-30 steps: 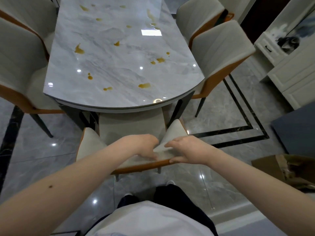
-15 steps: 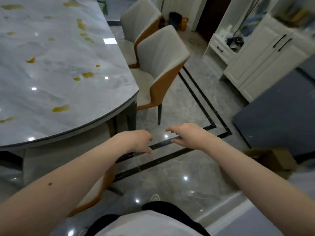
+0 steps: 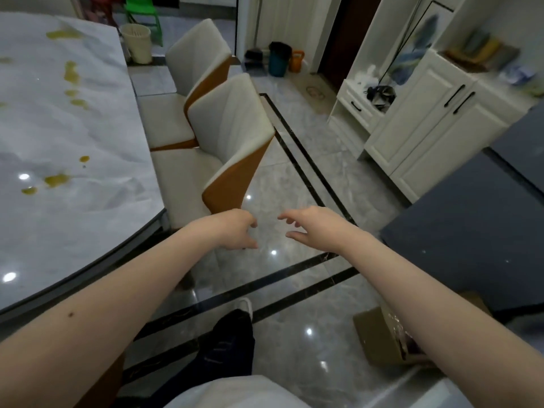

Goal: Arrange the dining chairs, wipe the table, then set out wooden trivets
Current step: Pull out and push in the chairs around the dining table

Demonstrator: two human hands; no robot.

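**Operator:** Reaching out with both hands, and neither holds anything. My left hand has its fingers loosely curled around nothing; my right hand has its fingers spread and relaxed. There is bare floor under both of them.

**Partner:** How far along would you say we are?

**Operator:** Early, I'd judge. We are in the chair stage. The table, left of my left hand, has yellow spills on its top, so wiping is not done. I see no cloth and no trivets anywhere in view, so both later stages are untouched.

**Partner:** And the chairs?

**Operator:** Two stand along the table's side, ahead of my hands. The near chair is just beyond my left hand and slightly left of it. Its orange back edge is close to my left fingers but not touching them. It looks angled, with its seat only partly under the table. The far chair stands behind it, well beyond both hands.

**Partner:** So the near one is next?

**Operator:** That's my guess. Both hands point that way, the right one set apart to the chair's right. A box sits on the floor under my right forearm, clear of the chairs.
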